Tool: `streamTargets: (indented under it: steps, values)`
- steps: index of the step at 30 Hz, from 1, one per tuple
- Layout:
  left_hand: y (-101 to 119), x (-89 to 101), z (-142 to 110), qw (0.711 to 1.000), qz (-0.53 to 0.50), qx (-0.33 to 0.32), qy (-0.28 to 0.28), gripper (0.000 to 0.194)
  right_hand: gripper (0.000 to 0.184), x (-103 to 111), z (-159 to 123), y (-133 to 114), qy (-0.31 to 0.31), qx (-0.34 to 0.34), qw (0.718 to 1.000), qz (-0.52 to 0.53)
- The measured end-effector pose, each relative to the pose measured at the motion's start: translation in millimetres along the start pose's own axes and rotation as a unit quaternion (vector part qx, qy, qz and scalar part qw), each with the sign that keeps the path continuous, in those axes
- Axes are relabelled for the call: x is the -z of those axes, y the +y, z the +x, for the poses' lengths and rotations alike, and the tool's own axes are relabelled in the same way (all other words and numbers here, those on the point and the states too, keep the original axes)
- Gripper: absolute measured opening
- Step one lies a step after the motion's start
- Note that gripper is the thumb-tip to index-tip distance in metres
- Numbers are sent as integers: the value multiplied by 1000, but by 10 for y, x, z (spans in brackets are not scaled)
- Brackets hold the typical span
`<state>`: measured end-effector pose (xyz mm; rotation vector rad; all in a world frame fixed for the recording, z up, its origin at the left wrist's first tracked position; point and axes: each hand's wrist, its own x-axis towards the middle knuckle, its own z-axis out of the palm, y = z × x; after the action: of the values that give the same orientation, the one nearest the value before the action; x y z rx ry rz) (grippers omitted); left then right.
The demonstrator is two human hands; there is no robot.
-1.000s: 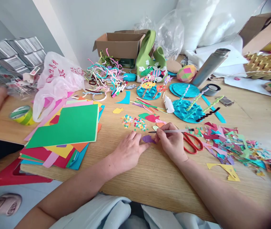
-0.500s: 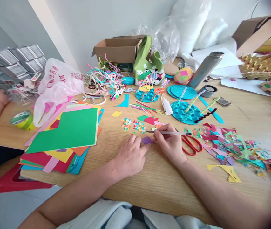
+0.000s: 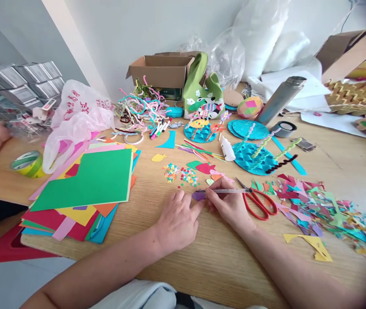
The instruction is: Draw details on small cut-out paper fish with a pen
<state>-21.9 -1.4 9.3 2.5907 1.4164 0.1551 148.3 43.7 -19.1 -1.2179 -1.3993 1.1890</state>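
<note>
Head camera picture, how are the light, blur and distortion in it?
Head view: light soft and even; left hand, right hand and scissors fairly sharp; the flask leans outward, probably wide-angle stretch; the right edge is dark and blurred; the tip of the pen is too small to judge.

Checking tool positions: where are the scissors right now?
In the head view, the red-handled scissors lie right of center, between the right hand and the colorful paper scraps.
</note>
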Motion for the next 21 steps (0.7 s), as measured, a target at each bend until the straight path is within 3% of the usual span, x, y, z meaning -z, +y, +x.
streamTargets:
  steps: [21]
  values:
    - [-5, 31, 11, 1000, -7, -5, -21, 36, 32, 5, 17, -27, -10, -37, 999, -17]
